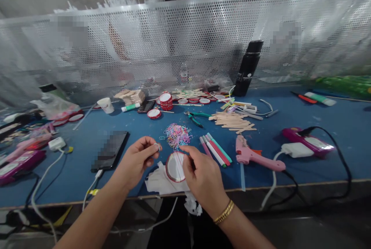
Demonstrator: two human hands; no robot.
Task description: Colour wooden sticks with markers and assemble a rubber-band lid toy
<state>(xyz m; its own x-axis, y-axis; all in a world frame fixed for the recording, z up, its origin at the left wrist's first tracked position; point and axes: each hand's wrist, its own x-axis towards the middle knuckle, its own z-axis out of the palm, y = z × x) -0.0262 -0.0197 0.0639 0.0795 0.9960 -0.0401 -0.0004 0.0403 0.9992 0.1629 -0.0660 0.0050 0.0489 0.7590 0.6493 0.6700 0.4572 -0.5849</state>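
My left hand (142,159) is closed in a pinch, with a tiny whitish thing (158,147) at the fingertips, too small to name. Fingers curled, my right hand (204,171) covers the right edge of a small round drum-like piece (174,167) with a white face and dark red rim. Whatever its fingertips hold is hidden. Thin pale lines cross the white face. Beneath this piece lies crumpled white paper (155,179). A heap of small coloured rubber bands (177,135) sits just beyond both hands.
Coloured markers (216,148) and a pink glue gun (257,156) lie to the right. Behind are wooden sticks (232,121), pliers (195,117) and stacked red-rimmed rounds (166,102). A phone (111,150) on a cable is at left; a black bottle (248,69) stands by the perforated screen (185,36).
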